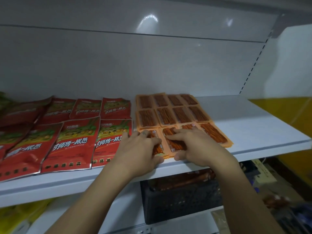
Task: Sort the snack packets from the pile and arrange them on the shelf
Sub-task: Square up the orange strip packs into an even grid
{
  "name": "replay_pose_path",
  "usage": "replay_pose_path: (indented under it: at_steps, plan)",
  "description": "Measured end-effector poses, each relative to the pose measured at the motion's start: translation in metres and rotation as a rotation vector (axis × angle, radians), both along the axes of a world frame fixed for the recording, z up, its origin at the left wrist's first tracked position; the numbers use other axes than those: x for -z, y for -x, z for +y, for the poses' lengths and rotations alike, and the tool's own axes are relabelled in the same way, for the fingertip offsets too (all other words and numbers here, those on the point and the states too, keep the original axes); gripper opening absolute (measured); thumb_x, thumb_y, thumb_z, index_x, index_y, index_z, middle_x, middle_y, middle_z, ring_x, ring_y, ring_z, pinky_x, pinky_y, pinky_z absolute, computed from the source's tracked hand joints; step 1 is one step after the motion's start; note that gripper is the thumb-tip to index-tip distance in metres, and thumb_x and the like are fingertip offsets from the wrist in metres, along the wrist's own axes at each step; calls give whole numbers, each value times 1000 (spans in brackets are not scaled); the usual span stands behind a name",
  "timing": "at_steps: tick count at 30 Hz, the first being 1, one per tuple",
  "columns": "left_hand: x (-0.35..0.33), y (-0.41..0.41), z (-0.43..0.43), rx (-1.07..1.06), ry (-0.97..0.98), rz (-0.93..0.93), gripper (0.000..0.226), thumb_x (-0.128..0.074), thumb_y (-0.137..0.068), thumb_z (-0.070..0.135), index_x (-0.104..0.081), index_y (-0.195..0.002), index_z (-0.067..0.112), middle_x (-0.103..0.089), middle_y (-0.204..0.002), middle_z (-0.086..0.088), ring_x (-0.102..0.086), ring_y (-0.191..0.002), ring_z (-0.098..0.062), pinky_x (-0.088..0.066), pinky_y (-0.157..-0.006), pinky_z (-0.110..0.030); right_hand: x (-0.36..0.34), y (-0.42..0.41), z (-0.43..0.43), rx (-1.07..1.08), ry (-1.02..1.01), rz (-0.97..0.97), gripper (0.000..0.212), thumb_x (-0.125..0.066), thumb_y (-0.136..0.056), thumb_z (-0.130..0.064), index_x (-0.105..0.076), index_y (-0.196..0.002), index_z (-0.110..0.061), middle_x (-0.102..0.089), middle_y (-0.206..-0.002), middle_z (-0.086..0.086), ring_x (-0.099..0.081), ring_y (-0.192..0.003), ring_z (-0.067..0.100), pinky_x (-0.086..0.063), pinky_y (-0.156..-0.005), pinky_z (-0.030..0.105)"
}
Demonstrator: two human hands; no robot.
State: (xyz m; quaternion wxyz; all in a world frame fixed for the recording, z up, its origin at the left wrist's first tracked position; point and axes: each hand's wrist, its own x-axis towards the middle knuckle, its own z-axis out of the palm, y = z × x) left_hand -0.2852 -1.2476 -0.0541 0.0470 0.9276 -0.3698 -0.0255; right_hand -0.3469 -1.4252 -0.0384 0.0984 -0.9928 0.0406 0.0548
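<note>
Orange packets of brown snack sticks lie flat in a grid of rows on the white shelf. My left hand rests on the front-left stack of orange packets, thumb at its front edge. My right hand presses on the neighbouring front stack of orange packets, fingers spread on top and thumb at the front edge. To the left, red snack bags lie in two overlapping rows.
The right part of the shelf is bare white. Below the shelf stands a black plastic crate holding more brown stick packets. A yellow panel is at the right, yellow bags at the lower left.
</note>
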Motion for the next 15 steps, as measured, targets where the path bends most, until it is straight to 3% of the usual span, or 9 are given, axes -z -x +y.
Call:
replay_pose_path:
  at_steps: [5, 11, 15]
  plan:
    - [0, 1, 2, 15, 12, -14, 59, -47, -94, 59, -33, -148, 41, -32, -155, 5, -31, -139, -21, -23, -113, -47, 3, 2, 2, 28, -27, -7, 70, -67, -89, -36, -31, -149, -43, -21, -161, -14, -20, -147, 19, -16, -119, 41]
    - [0, 6, 0, 11, 71, -39, 54, -44, -92, 65, -40, -140, 41, -37, -149, 7, -31, -135, -18, -23, -109, -44, 2, 8, -13, 22, -97, -88, 70, -69, -88, -40, -33, -147, -45, -22, -160, -16, -16, -148, 19, -13, -122, 44]
    - [-6, 11, -19, 7, 103, -98, 59, -40, -93, 66, -38, -144, 38, -39, -150, 7, -33, -135, -18, -24, -107, -42, -6, 13, -53, 69, -51, -163, 60, -66, -90, -37, -41, -143, -48, -31, -157, -13, -27, -144, 19, -20, -120, 45]
